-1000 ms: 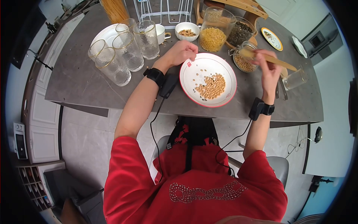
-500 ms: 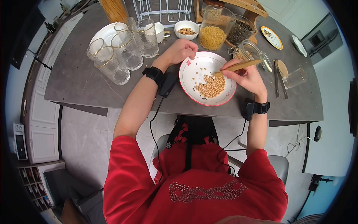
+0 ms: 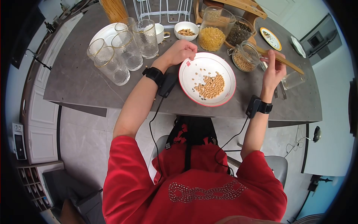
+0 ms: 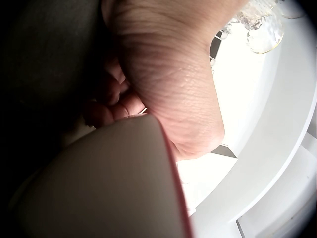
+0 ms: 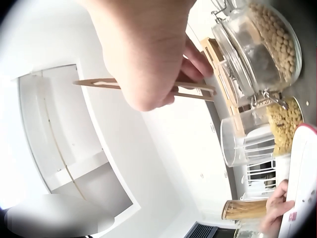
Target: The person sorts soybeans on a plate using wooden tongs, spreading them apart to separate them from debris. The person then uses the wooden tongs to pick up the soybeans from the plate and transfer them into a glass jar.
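Note:
My left hand (image 3: 181,52) grips the rim of a white plate (image 3: 223,68) with a red edge, at its far left side; in the left wrist view the curled fingers (image 4: 131,103) meet the plate's edge. Soybeans (image 3: 210,86) lie mostly in the plate's near right part, with a few small dark seeds. My right hand (image 3: 274,72) holds wooden tongs (image 3: 290,64), their tips close by the mouth of a clip-top glass jar (image 3: 250,52). The right wrist view shows the tongs' two arms (image 5: 195,96) with a narrow gap at the tips. Soybeans (image 5: 277,42) partly fill the jar.
Several gold-rimmed glasses (image 3: 126,50) stand left. Behind the plate are a white bowl (image 3: 186,26) of nuts, a container of yellow pasta (image 3: 212,39) and a jar of dark seeds (image 3: 239,33). An empty glass (image 3: 294,80) lies at right, by a yellow-rimmed plate (image 3: 276,43).
My right hand first moved with the tongs from beside the jar to over the plate's beans, then back right to the jar's mouth. My left hand has stayed on the plate.

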{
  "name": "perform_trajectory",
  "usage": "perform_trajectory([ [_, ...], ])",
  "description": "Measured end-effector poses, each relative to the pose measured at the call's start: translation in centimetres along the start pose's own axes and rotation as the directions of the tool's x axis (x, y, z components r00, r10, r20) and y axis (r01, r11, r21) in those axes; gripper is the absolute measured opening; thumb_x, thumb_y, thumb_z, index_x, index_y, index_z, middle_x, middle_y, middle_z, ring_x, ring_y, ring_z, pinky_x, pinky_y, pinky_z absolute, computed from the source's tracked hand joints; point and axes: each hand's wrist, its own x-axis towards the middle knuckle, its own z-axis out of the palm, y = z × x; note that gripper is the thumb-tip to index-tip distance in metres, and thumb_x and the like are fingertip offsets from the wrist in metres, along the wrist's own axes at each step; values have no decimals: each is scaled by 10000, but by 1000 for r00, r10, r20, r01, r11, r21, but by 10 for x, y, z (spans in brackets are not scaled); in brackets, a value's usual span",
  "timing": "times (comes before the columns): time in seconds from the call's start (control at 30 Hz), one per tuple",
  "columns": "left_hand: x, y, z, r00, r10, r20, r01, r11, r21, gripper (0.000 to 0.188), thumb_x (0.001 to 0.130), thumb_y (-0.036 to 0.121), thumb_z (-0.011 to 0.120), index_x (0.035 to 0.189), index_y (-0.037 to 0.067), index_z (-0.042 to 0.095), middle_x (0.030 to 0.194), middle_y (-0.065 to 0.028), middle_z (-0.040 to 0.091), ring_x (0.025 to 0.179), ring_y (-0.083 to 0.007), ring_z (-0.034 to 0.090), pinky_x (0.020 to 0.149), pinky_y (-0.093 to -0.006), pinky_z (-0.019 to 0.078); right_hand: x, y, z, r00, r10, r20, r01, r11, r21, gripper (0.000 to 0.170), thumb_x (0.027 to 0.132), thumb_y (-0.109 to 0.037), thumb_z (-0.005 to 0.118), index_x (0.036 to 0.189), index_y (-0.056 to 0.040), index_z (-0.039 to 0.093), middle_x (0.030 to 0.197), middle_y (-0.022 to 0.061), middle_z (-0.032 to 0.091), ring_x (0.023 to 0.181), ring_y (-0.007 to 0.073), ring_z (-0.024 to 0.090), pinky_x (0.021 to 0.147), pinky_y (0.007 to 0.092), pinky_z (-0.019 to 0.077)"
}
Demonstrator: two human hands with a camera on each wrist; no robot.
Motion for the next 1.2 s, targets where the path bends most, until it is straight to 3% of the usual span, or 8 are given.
perform_trajectory([
  [0.2,1,0,0,1000,5,-6,-4,1000,20,66,722,52,605,685,18,562,633,37,547,583,-29,468,525,-235,321,-13,-9,11,936,81,343,-132,982,131,159,1001,-101,691,1085,33,677,1027,110,716,858,165,709,718,297,613],
  [0.37,-1,2,0,1000,-4,1,4,1000,26,71,721,57,606,685,18,559,624,37,542,579,-35,469,526,-238,323,-29,-16,27,688,146,711,-198,980,-10,156,943,-32,739,1092,10,714,1041,68,730,896,124,710,726,253,594],
  [0.7,-2,5,1,1000,-7,-8,7,999,32,83,719,66,610,676,24,552,616,45,530,577,-33,465,523,-241,314,-37,-25,38,478,256,840,-131,967,-220,194,925,-65,765,1116,-41,740,1044,-5,749,911,55,663,694,220,493],
  [0.83,-1,4,1,1000,3,-4,-3,999,33,78,718,64,610,678,20,560,617,44,534,580,-32,462,524,-240,312,-33,-24,36,490,254,834,-90,966,-242,198,924,-68,768,1117,-39,738,1049,8,757,909,66,673,726,221,509],
  [0.93,-1,2,1,1000,5,-10,-4,999,33,74,719,61,610,681,17,565,622,40,541,581,-31,463,526,-240,315,-25,-21,26,834,160,527,-184,983,-7,137,967,-45,707,1095,0,719,1037,79,751,871,128,696,787,282,582],
  [1.0,0,1,1,1000,4,-13,-4,1000,26,72,721,59,610,683,16,567,623,39,543,581,-31,464,526,-240,317,-12,-13,14,944,67,323,-100,991,84,154,995,-76,685,1113,23,684,1064,133,746,941,177,713,832,323,605],
  [1.07,-1,2,0,1000,1,-14,-1,1000,23,71,723,58,610,684,15,569,625,37,545,582,-30,464,527,-240,318,-6,-6,9,990,65,124,-75,994,77,144,1009,-83,669,1105,24,678,1072,147,742,968,193,719,797,332,622],
  [1.2,0,2,1,1000,1,-6,-1,1000,23,71,728,59,609,686,16,571,626,38,545,584,-30,467,527,-238,321,-17,-14,22,961,60,269,-99,986,134,174,999,-76,681,1138,28,674,1080,161,734,966,207,719,782,329,639],
])
